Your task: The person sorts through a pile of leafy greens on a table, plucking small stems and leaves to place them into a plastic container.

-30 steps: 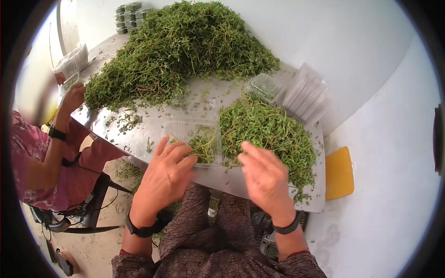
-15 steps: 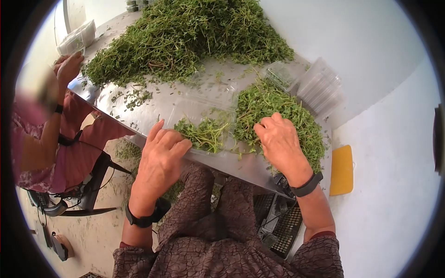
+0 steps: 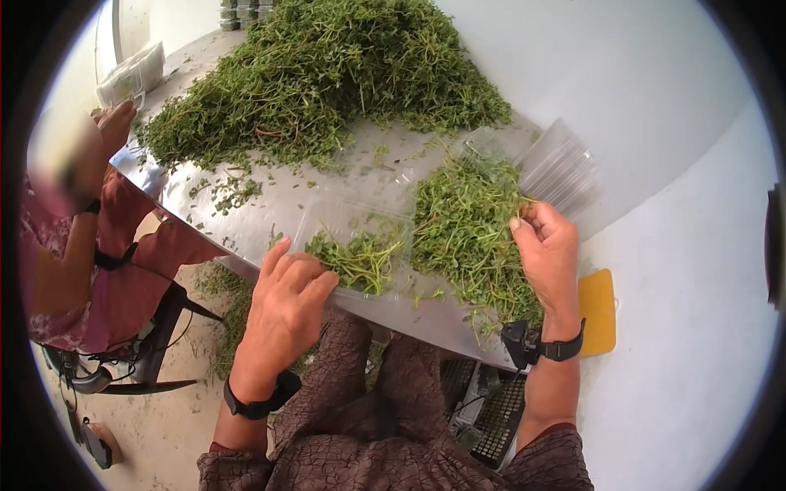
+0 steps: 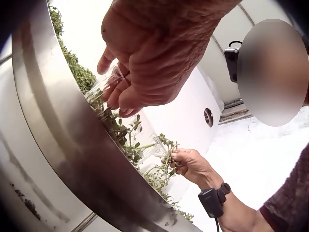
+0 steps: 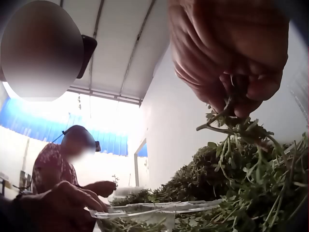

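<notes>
On the metal table (image 3: 274, 200) lies an open clear plastic clamshell container (image 3: 348, 219) with leafy green sprigs (image 3: 360, 260) inside. My left hand (image 3: 288, 307) is at its near left corner; in the left wrist view, the fingertips curl round the plastic edge. A loose heap of the same greens (image 3: 463, 225) lies right of the container. My right hand (image 3: 553, 254) is over the heap's right side, thumb and fingers pinching sprigs. In the right wrist view, thin stems and leaves (image 5: 244, 128) hang from those fingers.
A large mound of greens (image 3: 327, 90) fills the table's far side. Nested empty containers (image 3: 561, 168) stand at the right by the wall, and small filled boxes (image 3: 237, 15) at the back. Another person (image 3: 61, 278) sits at the left. A yellow board (image 3: 599, 311) leans at the right.
My right hand has moved from beside the container out to the heap's right side, and now pinches sprigs there. The left hand has stayed at the container's near left corner.
</notes>
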`<state>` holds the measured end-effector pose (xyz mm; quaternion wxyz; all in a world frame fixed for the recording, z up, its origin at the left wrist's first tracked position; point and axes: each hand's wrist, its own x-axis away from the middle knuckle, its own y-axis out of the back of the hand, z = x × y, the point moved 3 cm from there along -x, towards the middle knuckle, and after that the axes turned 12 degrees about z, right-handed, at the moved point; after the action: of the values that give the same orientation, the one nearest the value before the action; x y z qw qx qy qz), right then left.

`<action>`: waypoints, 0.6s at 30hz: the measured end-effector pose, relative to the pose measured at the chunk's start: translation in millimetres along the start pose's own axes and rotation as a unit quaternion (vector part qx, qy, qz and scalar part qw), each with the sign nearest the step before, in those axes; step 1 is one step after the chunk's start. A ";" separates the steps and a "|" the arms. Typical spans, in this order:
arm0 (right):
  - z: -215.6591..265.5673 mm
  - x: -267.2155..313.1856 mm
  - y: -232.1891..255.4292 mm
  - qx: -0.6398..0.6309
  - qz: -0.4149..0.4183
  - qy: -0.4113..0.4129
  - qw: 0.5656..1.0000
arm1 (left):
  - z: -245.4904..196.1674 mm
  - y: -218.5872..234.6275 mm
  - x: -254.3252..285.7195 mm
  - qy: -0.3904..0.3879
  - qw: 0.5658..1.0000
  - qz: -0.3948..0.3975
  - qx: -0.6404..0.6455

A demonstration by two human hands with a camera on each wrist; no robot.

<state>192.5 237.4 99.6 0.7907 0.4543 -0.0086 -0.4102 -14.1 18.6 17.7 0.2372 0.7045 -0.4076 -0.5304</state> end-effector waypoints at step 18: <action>62.2 -4.6 -25.3 -0.335 0.083 0.019 0.938 | 0.0 -2.0 2.5 0.005 1.000 -0.008 0.020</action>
<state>149.2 189.8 119.4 0.9285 0.1679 0.1064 -0.3136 -13.2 17.7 14.8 0.2209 0.7149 -0.4114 -0.5205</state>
